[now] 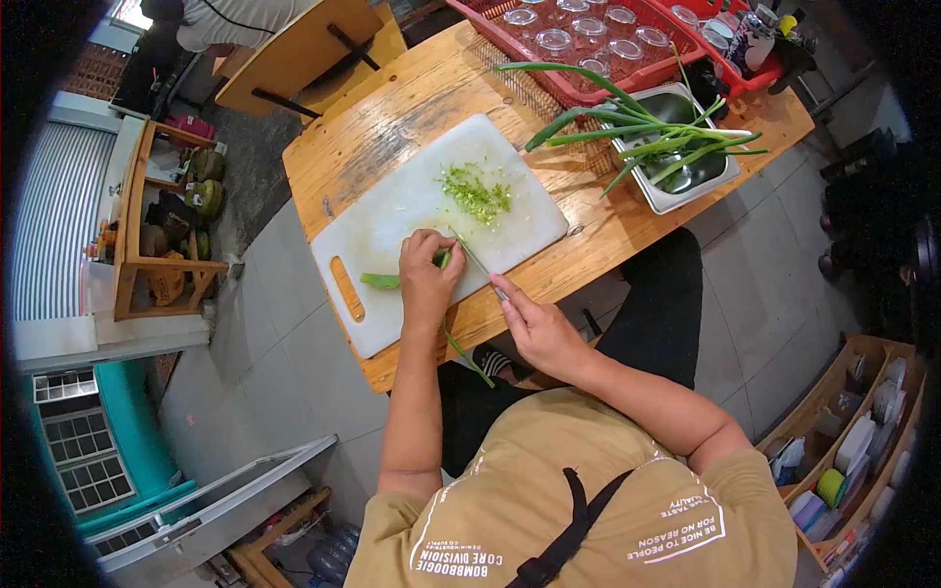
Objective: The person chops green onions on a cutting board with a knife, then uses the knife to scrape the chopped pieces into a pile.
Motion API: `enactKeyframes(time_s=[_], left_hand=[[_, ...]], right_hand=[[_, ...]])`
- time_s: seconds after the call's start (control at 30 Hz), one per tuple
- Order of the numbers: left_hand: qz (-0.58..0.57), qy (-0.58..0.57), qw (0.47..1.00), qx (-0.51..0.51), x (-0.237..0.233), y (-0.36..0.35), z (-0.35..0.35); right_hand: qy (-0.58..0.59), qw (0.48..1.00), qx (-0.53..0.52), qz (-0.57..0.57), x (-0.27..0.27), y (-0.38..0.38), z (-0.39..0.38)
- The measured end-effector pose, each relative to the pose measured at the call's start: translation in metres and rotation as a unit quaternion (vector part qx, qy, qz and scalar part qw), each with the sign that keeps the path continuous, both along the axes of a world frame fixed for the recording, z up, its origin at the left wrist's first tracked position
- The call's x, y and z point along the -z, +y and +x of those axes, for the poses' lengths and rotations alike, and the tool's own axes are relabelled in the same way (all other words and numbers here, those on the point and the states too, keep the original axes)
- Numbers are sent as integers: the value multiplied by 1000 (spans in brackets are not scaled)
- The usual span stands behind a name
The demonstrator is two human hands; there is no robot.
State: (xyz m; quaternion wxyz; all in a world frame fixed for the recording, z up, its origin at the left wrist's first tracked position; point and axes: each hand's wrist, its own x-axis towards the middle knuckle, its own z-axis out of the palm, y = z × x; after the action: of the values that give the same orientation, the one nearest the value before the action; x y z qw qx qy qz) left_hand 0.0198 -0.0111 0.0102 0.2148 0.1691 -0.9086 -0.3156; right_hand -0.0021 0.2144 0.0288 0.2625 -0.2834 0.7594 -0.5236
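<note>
My left hand (427, 272) is closed around green onion stalks (380, 280) on a white cutting board (368, 235). One thin green leaf hangs below the board's near edge. In my right hand (537, 331) is a knife (470, 255), its blade slanting toward my left fingertips. Beyond the blade lies a scattered heap of chopped green onion (475, 192). At the right, long whole green onions (647, 127) rest across a metal pan (727, 169), their ends sticking out over its rim.
The wooden table (588, 230) carries the board and pan. A red crate (627, 78) of upturned glasses stands at its far side. A wooden chair (284, 59) is at the far left, near a person (230, 22). A shelf (853, 441) with plates is at the right.
</note>
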Motion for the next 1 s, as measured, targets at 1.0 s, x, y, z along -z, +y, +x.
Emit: enactKeyframes(time_s=[1.0], left_hand=[[-58, 10, 998, 39, -18, 3, 15]], right_hand=[[-16, 999, 28, -27, 13, 1, -5]])
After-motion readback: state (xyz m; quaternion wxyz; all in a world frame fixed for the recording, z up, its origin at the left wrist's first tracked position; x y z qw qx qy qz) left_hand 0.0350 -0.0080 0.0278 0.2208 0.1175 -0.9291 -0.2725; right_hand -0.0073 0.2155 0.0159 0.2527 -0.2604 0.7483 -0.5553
